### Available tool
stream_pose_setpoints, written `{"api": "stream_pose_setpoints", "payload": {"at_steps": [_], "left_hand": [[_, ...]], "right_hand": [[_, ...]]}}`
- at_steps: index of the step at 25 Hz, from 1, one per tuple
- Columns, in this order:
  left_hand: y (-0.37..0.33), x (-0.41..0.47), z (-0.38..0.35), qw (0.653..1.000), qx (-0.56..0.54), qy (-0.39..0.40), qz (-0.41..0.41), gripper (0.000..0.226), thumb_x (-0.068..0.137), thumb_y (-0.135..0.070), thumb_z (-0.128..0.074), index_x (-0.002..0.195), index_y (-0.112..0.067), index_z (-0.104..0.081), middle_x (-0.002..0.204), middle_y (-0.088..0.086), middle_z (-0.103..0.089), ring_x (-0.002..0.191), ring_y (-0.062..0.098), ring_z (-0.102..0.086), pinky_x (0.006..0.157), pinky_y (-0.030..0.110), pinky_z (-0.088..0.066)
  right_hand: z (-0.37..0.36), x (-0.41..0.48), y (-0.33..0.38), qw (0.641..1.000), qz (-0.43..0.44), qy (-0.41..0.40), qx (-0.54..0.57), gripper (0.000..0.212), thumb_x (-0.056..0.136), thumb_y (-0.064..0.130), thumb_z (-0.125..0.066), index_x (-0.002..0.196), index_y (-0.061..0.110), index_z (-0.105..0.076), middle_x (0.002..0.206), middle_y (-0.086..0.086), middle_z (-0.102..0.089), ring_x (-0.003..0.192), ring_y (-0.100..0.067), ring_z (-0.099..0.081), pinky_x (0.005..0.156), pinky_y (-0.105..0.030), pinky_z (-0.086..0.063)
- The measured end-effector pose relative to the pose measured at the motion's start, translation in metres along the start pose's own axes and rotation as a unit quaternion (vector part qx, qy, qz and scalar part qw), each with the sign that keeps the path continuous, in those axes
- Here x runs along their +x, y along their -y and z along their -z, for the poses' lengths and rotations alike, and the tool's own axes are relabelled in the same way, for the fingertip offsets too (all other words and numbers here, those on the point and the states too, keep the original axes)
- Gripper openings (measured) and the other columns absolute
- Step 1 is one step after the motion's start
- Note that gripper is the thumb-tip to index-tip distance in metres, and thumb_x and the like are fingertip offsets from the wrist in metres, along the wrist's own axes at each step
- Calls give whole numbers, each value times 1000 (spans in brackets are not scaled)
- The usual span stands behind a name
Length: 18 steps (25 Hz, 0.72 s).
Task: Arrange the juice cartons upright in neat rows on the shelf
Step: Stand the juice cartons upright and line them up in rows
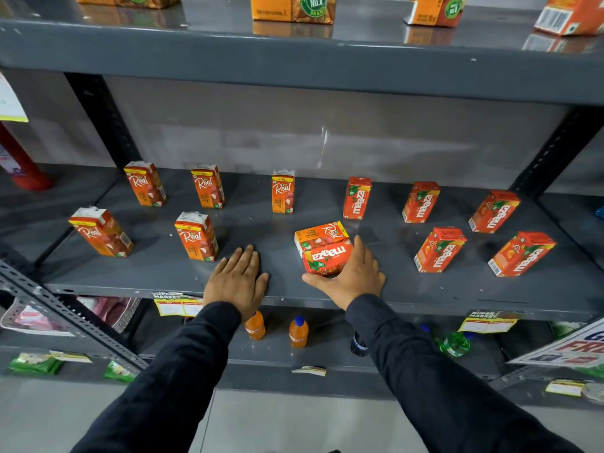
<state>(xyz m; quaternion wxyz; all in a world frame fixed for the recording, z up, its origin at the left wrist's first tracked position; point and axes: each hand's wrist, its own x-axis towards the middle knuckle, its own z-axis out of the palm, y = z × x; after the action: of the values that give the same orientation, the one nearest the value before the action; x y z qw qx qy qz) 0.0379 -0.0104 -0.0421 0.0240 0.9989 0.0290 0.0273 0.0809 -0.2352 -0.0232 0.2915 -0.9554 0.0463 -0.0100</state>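
Note:
On the grey shelf [277, 223] small orange juice cartons stand upright in two rows: Real cartons [196, 236] on the left, Maaza cartons [439, 249] on the right. Two cartons lie on their sides in the front middle, a Real carton [318, 235] behind a Maaza carton [327, 259]. My right hand [351, 274] wraps around the lying Maaza carton, thumb at its front, fingers along its right end. My left hand [237, 277] lies flat on the shelf's front edge, fingers spread, holding nothing.
The shelf above [294, 57] carries larger orange cartons. Below stand two orange drink bottles [298, 331], a green bottle [455, 344] and snack packets. Dark slotted uprights [101, 119] frame the bay. Price tags [178, 304] hang off the front edge.

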Motion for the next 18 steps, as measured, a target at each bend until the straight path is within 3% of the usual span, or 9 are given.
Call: {"api": "stream_pose_setpoints", "payload": {"at_steps": [4,9,12,15,18], "left_hand": [[1,-1,0,1000,0,-4,-3,64,93,-51,-10,146,-16,-11,157,1,-9,144,17,-5,117,38,-8],[1,-1,0,1000,-1,-4,-5,64,93,-51,-10,147,-16,-11,157,1,-10,144,18,-6,117,38,-8],[1,-2,0,1000,2,-3,-5,65,93,-52,-10,146,-16,-11,157,1,-10,144,18,-5,117,38,-8],[1,-2,0,1000,-2,-4,-6,64,93,-52,-10,146,-16,-12,157,1,-10,144,18,-6,116,38,-8],[2,-3,0,1000,-4,-5,-8,64,93,-52,-11,146,-16,-13,157,2,-11,144,19,-6,117,39,-8]], "right_hand": [[4,2,-18,997,53,17,54,118,49,69,-75,144,33,-16,145,3,-42,135,-25,-36,108,-51,-31],[12,1,-28,991,122,55,29,95,61,58,-74,142,32,-31,142,3,-38,132,-23,-37,108,-46,-35],[20,5,-26,987,124,78,59,86,67,46,-76,141,28,-35,135,3,-51,127,-22,-45,107,-44,-39],[28,-1,-25,990,99,103,-19,89,61,62,-70,139,34,-37,122,6,-57,119,-20,-51,102,-47,-41],[32,-14,-27,983,108,111,-101,68,53,73,-57,110,37,-57,106,8,-59,103,-20,-60,87,-40,-49]]}}
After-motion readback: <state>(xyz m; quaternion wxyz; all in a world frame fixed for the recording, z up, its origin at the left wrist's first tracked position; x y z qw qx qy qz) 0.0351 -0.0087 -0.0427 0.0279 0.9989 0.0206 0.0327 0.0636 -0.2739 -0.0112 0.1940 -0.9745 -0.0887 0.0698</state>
